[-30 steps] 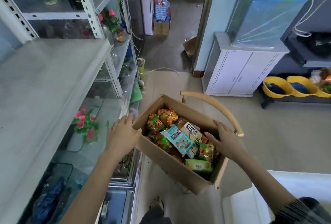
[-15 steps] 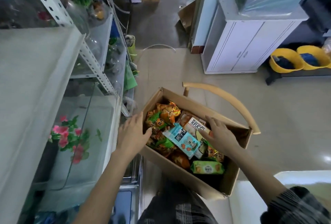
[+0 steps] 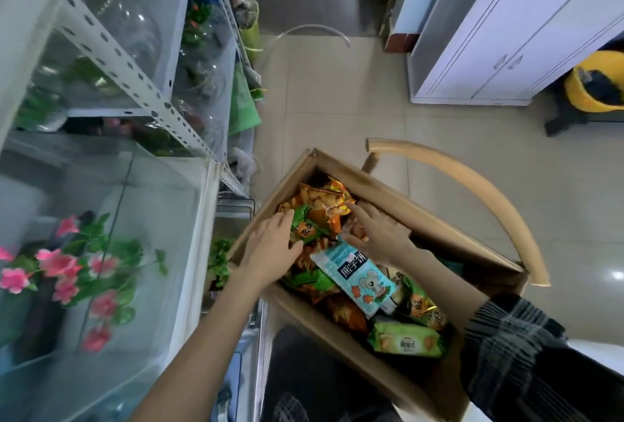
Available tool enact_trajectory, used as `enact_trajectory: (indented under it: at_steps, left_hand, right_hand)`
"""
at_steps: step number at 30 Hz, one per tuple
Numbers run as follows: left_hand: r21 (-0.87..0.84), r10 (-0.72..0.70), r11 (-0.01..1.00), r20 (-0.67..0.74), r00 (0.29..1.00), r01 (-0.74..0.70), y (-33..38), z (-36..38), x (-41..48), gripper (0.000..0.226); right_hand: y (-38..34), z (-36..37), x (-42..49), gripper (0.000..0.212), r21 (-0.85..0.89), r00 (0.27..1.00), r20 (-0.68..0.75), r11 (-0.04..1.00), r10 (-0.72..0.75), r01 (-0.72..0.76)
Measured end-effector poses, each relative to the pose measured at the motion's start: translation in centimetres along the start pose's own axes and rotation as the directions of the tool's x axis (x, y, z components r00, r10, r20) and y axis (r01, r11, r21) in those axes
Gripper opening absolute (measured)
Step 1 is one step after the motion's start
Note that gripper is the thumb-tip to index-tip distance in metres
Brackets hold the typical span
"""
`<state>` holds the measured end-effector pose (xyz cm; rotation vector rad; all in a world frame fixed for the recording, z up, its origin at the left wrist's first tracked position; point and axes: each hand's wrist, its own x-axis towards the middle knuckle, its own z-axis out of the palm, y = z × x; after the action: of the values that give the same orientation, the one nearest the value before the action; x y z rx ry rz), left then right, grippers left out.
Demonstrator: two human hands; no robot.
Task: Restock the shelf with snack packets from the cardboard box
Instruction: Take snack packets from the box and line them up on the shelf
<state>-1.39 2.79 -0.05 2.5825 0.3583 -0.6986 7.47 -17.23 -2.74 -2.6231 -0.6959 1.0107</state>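
Open box [image 3: 439, 229] sits on a wood chair [image 3: 472, 181], just R of the shelf [image 3: 128, 67], packed w/ snack pkts. Both hands are inside it at the far-L end.

L hand [image 3: 273, 247]: fingers over the top edge of a green pkt [image 3: 305, 227], thumb curled under its lower edge, so it looks pinched btwn them. The pkt lies against the box's L wall, right at the fingertips and partly under an orange pkt [image 3: 324, 198].

R hand [image 3: 380, 234]: fingers spread and fairly straight, index tip touching the orange pkt, thumb by the top edge of a blue pkt [image 3: 358, 274]. No clear hold on anything. The blue pkt lies mid-box, slanting toward the near side, just below that palm.

Lime pkt [image 3: 405, 342] in the near corner, apart from both hands. Pink flowers [image 3: 50, 263] behind glass on the lower shelf.
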Motion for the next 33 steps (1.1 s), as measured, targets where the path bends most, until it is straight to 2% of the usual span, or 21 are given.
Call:
enact_trajectory:
  at_steps: [5, 11, 15, 22, 26, 29, 33]
  left_hand:
    - [-0.085, -0.006, 0.996, 0.095, 0.995, 0.014, -0.8, 2.1, 3.0, 0.069]
    - [-0.126, 0.000, 0.992, 0.118, 0.993, 0.015, -1.5, 3.7, 5.2, 0.070]
    - [-0.104, -0.013, 0.994, 0.157, 0.988, 0.030, -1.7, 4.7, 5.6, 0.070]
    - [-0.043, -0.050, 0.998, 0.119, 0.992, 0.055, -1.9, 5.7, 5.4, 0.065]
    - [-0.062, -0.065, 0.995, 0.104, 0.992, 0.072, -1.9, 6.1, 5.9, 0.063]
    - [-0.135, -0.070, 0.987, 0.138, 0.988, 0.089, -2.0, 6.4, 6.3, 0.063]
    - [-0.111, -0.055, 0.991, 0.131, 0.990, 0.070, -2.8, 6.5, 7.0, 0.061]
  right_hand:
    - [0.0, 0.2, 4.4, 0.069, 0.045, 0.998, -0.012, 0.997, -0.067, 0.067]
    - [-0.8, 0.8, 8.3, 0.061, 0.002, 0.988, -0.013, 0.988, -0.153, 0.154]
    - [-1.2, 1.4, 9.5, 0.060, 0.001, 0.991, -0.028, 0.991, -0.134, 0.134]
    - [-0.4, 2.5, 8.4, 0.054, 0.039, 0.999, 0.016, 0.998, -0.045, 0.045]
    - [0.8, 2.8, 7.5, 0.046, 0.019, 0.999, -0.042, 1.000, -0.006, 0.007]
    - [1.1, 2.9, 7.6, 0.043, 0.034, 0.997, -0.077, 0.999, -0.026, 0.029]
    - [0.2, 3.5, 8.8, 0.053, 0.041, 0.997, 0.010, 0.996, -0.073, 0.073]
